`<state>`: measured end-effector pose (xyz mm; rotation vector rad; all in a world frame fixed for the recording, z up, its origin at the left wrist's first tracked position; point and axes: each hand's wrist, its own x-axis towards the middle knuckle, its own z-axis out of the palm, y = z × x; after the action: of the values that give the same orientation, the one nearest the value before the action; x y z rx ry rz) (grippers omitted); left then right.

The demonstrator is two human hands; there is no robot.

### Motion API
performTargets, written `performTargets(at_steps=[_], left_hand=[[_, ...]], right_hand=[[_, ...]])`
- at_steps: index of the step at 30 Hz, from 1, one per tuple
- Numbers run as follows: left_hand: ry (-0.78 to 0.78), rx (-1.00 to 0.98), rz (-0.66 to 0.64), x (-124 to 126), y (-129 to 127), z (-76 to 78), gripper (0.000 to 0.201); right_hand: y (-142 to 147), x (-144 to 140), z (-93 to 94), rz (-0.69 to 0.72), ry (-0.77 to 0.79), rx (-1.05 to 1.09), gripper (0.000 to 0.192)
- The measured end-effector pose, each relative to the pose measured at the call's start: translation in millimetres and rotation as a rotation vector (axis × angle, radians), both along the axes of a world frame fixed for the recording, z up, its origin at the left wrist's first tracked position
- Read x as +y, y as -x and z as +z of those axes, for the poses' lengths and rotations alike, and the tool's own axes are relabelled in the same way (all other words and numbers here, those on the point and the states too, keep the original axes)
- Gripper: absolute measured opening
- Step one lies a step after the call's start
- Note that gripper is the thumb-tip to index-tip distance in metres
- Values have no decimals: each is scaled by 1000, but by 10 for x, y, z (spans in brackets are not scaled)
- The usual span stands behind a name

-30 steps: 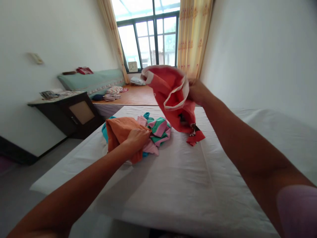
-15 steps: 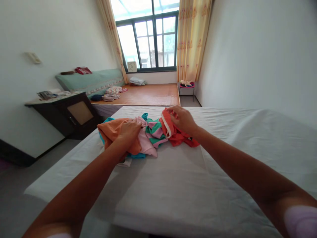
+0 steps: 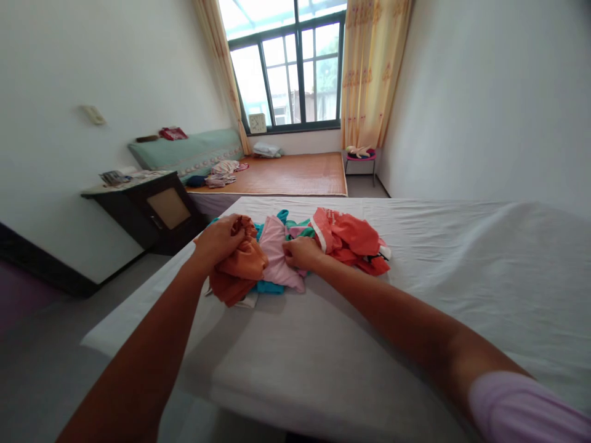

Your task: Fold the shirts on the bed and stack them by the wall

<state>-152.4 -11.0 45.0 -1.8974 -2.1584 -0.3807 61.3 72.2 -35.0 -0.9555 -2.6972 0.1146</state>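
A row of crumpled clothes lies across the white-sheeted surface [image 3: 286,357]. At its left end my left hand [image 3: 223,239] is closed on an orange garment [image 3: 247,257], which is bunched up under the fingers. My right hand [image 3: 302,252] pinches the edge of a pink garment [image 3: 275,246] in the middle of the row. Just behind that hand is a green and pink piece [image 3: 299,230]. To its right, a coral-red garment [image 3: 353,237] with a white band lies loose. Blue cloth [image 3: 270,287] pokes out beneath the pink and orange ones.
Beyond the sheet stands a bed with a brown mat [image 3: 305,175], with folded clothes [image 3: 224,173] on its left side. A dark cabinet [image 3: 161,209] is at the left. A small pink stool [image 3: 361,157] stands by the curtain [image 3: 369,80].
My right hand has let go of the coral-red garment and moved left to the pink one. My left hand has shifted left, gathering up the orange garment. The view has turned slightly left.
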Motion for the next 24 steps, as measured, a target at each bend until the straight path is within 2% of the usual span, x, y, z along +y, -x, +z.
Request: performTargets(at_steps=[3, 6, 9, 11, 13, 17, 19, 20, 22, 24], left_hand=[[63, 1, 36, -69, 75, -42, 42], [83, 42, 120, -105, 56, -43, 49], [89, 70, 131, -133, -22, 12, 52], [82, 83, 102, -152, -75, 54, 51], [71, 91, 80, -168, -113, 82, 49], [46, 25, 36, -148, -155, 126, 45], [-3, -140, -41, -81, -204, 197, 41], [-42, -286, -100, -28, -245, 256, 39], [-149, -689, -262, 112, -368, 423, 36], [-283, -1088, -480, 284, -524, 621, 34]], right_hand=[[-41, 59, 198, -18, -31, 25, 14], [-80, 88, 613, -62, -125, 127, 13], [-159, 107, 1136, -92, -238, 407, 12], [-241, 150, 1404, -72, -263, 652, 15], [-340, 236, 1528, -15, -225, 828, 15], [-539, 477, 1501, 95, 19, 912, 9], [-625, 571, 1545, 131, 108, 1047, 8], [-663, 603, 1607, 152, 116, 1149, 5], [-727, 642, 1776, 204, 69, 1349, 5], [-769, 664, 1907, 219, -19, 1462, 9]])
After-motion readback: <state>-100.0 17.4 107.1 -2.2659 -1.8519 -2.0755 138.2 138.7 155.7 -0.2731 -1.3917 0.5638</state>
